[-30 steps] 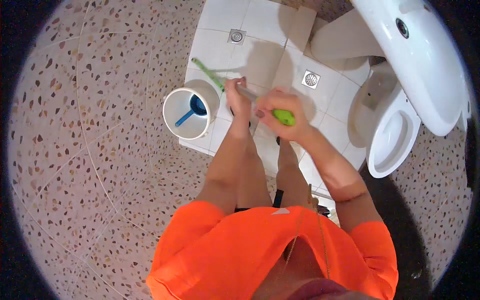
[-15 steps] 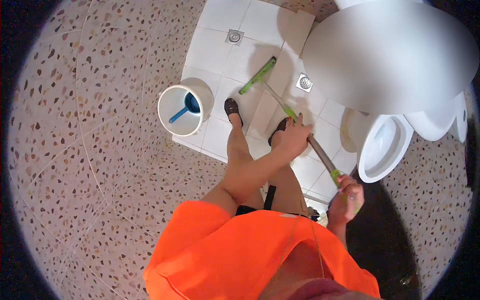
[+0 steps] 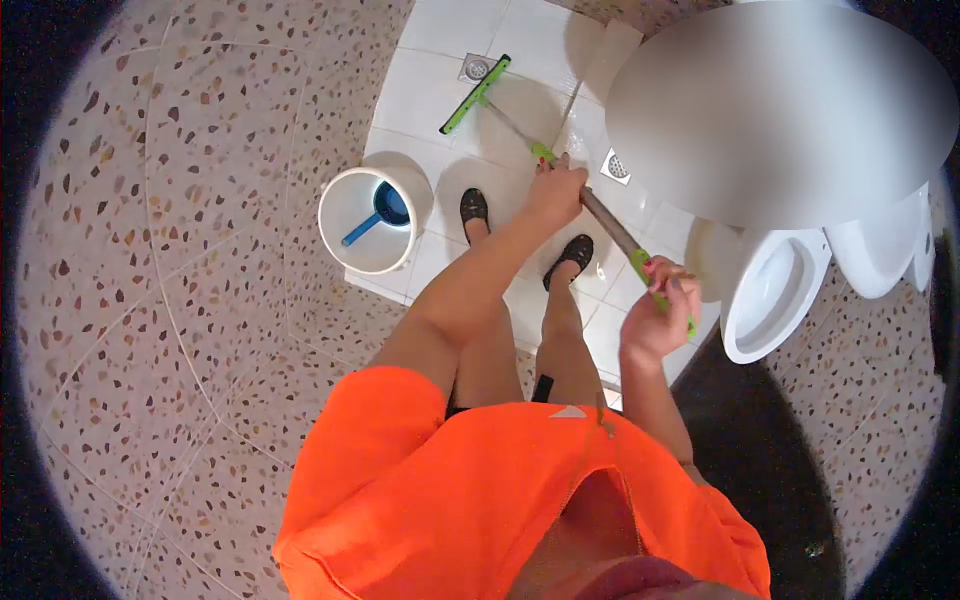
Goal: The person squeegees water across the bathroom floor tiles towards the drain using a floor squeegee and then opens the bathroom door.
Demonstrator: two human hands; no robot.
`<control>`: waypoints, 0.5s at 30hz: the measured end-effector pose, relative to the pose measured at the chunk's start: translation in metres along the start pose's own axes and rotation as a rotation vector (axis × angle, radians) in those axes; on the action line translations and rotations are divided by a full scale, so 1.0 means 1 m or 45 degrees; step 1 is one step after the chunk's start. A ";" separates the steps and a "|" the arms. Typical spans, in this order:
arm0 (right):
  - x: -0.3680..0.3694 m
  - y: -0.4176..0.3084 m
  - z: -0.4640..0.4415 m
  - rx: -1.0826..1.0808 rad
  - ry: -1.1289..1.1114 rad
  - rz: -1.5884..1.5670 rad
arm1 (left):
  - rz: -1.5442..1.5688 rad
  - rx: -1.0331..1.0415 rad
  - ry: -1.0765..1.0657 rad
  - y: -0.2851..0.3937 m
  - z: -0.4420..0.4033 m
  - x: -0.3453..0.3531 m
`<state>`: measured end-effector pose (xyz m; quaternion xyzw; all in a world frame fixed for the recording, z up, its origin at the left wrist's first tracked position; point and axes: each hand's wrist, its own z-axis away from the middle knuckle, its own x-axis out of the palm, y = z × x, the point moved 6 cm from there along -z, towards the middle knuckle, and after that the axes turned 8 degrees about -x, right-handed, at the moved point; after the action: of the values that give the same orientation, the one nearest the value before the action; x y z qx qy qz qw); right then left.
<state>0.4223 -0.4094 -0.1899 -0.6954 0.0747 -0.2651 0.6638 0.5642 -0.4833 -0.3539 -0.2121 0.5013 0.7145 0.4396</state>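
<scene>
Head view showed both hands wrapped around one long squeegee, which ran diagonally over the white tiled floor. The left hand was closed on the pole below its upper green collar; the right hand was curled around the green grip at the near end. The blade lay slantwise at the far end, overlapping the edge of one floor drain, with bare tile on either side of it. Near the pole, on its right, was a second drain. Left of the feet, close to the speckled wall, stood a white bucket with a blue dipper inside. At right, the rim of a white toilet sat apart from the right hand. A grey blur hid the upper right.
</scene>
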 end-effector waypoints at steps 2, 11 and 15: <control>0.025 -0.027 -0.011 -0.083 -0.064 0.091 | 0.008 0.032 -0.076 0.003 -0.006 -0.021; 0.210 0.004 -0.009 -0.685 -1.325 0.439 | 0.719 0.249 0.238 -0.048 -0.075 -0.101; 0.251 0.016 0.051 -0.534 -1.473 0.312 | 0.729 0.109 0.290 -0.108 -0.016 -0.128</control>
<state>0.6634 -0.4805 -0.1361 -0.8281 -0.1671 0.2526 0.4718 0.7201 -0.5389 -0.3223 -0.1222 0.6164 0.7591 0.1700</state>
